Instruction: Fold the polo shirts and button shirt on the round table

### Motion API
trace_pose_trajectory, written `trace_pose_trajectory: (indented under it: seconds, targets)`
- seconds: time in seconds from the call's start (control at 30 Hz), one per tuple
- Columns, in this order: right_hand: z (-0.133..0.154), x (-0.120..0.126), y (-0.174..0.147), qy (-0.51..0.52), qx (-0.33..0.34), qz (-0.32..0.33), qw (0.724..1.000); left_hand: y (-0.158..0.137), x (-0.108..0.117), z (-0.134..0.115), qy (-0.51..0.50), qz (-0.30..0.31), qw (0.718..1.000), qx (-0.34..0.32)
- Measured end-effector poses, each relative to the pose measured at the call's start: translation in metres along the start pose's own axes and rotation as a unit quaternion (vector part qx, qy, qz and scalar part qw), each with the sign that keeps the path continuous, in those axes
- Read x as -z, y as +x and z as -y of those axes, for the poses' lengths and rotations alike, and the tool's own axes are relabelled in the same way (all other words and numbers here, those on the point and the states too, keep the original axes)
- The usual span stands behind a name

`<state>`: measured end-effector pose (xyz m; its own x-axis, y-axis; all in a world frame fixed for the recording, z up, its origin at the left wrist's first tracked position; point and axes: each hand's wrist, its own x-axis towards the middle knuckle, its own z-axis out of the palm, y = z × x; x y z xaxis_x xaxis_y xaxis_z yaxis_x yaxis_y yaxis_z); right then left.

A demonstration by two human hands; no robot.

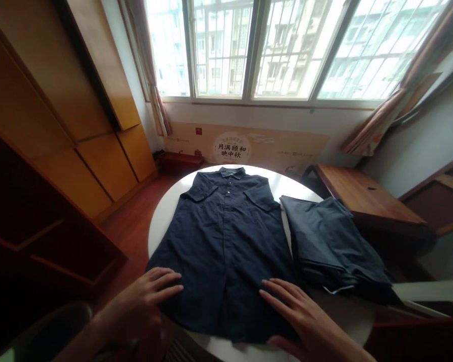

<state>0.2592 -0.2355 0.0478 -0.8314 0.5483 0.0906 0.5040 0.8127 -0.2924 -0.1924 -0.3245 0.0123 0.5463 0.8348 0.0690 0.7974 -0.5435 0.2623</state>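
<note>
A dark navy short-sleeved shirt [226, 236] lies spread flat, front side up, on a round white table [160, 216]. Its collar points toward the window and the hem lies nearest me. At the shirt's lower left edge is my left hand [145, 294], fingers stretched out over the cloth. My right hand [300, 311] rests at the lower right part, fingers spread, thumb near the hem. Neither hand grips anything. Both sleeves are folded inward over the shirt's upper part.
Right of the shirt, a pile of folded dark clothes [328, 241] sits on the table's edge. A wooden desk [373, 193] stands behind it. Wooden cabinets [98, 166] line the left side. A printed banner [264, 146] hangs below the barred window [226, 50].
</note>
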Motion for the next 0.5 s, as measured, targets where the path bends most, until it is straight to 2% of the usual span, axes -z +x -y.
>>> trace_pose_trajectory:
  seconds: [0.1,0.2,0.27,0.4,0.5]
  targets:
    - [-0.004,-0.028,-0.028,-0.019,0.016,-0.004,1.0,-0.025,-0.01,0.016,0.043,-0.03,0.999,0.005]
    - [-0.014,-0.039,-0.046,-0.048,0.006,-0.049,0.998,-0.034,-0.005,0.023,0.073,-0.061,0.995,-0.009]
    - [-0.022,-0.04,-0.054,-0.071,0.027,-0.086,0.993,-0.033,0.002,0.021,0.094,-0.08,0.992,-0.028]
    - [-0.03,-0.033,-0.065,-0.133,0.117,-0.16,0.971,-0.025,0.012,0.009,0.123,-0.124,0.981,-0.085]
    - [-0.029,-0.024,-0.071,-0.151,0.139,-0.167,0.964,-0.024,0.016,-0.002,0.117,-0.141,0.977,-0.11]
